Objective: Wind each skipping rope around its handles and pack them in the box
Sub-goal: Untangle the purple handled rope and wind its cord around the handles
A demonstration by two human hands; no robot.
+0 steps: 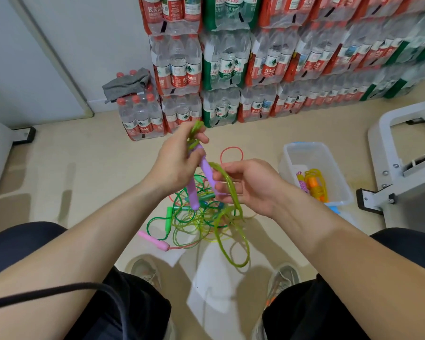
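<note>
My left hand [174, 163] grips the upper ends of two purple handles [194, 192], with a few turns of green rope [233, 217] at their top. My right hand [248, 185] pinches a strand of that green rope beside the handles; the rest hangs in long loops toward the floor. Below lies a tangled pile of ropes [194, 222] with a green handle [168, 218] and a pink handle [153, 240]. A clear plastic box [312, 155] stands on the floor to the right and holds a wound rope with orange handles [314, 185].
Stacked packs of water bottles [231, 69] line the back wall. A grey metal frame [402, 155] stands at right beside the box. My shoes [145, 271] rest near white paper sheets [214, 290] on the floor. A black cable [59, 290] crosses my left knee.
</note>
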